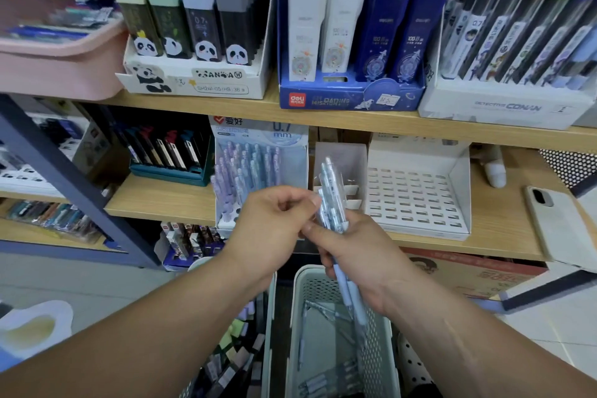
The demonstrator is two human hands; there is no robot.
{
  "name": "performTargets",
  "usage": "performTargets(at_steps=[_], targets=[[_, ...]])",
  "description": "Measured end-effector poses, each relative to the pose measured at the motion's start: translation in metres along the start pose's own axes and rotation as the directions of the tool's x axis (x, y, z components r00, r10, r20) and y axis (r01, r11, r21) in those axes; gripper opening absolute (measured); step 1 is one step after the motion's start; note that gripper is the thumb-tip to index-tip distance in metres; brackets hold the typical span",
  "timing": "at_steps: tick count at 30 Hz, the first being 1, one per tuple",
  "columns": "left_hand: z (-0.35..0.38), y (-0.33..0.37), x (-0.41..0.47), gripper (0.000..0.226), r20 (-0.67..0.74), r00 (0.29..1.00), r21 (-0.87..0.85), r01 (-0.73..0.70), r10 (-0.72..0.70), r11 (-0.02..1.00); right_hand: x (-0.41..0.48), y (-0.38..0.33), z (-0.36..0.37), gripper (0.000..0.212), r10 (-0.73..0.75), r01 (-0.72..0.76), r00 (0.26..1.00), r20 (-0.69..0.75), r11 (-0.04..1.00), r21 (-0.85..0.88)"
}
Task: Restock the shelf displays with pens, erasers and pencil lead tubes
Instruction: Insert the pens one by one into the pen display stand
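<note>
My right hand (352, 255) grips a bunch of pale blue pens (331, 200) in clear wrap, held upright in front of the middle shelf. My left hand (274, 223) pinches the wrap near the top of the bunch. Behind the hands stands a pen display box (258, 171) marked 0.7 mm, partly filled with lilac and blue pens. To its right is an empty white display tray (416, 200) with rows of slots. Below my hands a white perforated basket (323, 326) holds more pale blue pens.
The top shelf carries a panda lead tube box (193, 42), a blue Deli box (352, 42) and a Conan box (517, 52). A pink bin (58, 55) sits at the left. A phone (555, 223) lies on the middle shelf at right. A second basket (232, 349) holds lead tubes.
</note>
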State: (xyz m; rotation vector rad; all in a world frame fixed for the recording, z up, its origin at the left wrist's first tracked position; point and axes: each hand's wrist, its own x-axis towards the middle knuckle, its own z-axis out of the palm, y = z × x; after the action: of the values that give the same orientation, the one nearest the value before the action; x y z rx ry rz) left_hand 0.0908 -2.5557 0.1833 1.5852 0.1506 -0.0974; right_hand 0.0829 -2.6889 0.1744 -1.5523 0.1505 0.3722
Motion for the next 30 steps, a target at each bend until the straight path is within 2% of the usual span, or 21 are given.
performTargets(at_steps=[4,9,16,19,26,30], targets=[[-0.007,-0.007,-0.006,0.021,0.014,0.998,-0.066,0.059,-0.058,0.996,-0.004,0.002,0.005,0.006,-0.021,0.023,0.999,0.038,0.998,-0.065],[-0.018,-0.004,-0.008,0.007,0.014,0.997,-0.117,0.081,-0.080,0.990,-0.003,0.003,0.013,0.016,0.031,-0.029,0.998,0.048,0.998,-0.050],[-0.029,-0.001,0.000,0.005,-0.015,0.986,-0.207,0.156,-0.163,0.966,-0.003,0.000,0.023,0.023,0.103,-0.108,0.993,0.056,0.989,0.100],[-0.034,0.000,0.003,0.004,-0.069,0.984,-0.256,0.143,-0.166,0.956,-0.002,0.000,0.022,0.027,0.141,-0.144,0.989,0.033,0.979,0.146],[-0.054,0.001,0.014,0.009,-0.297,0.947,-0.279,0.033,-0.118,0.960,-0.003,0.001,0.018,0.018,0.159,-0.161,0.987,0.038,0.985,0.060],[-0.055,0.003,0.013,0.008,-0.268,0.961,-0.234,0.000,-0.065,0.972,-0.002,0.001,0.019,0.018,0.155,-0.157,0.988,0.026,0.985,0.068]])
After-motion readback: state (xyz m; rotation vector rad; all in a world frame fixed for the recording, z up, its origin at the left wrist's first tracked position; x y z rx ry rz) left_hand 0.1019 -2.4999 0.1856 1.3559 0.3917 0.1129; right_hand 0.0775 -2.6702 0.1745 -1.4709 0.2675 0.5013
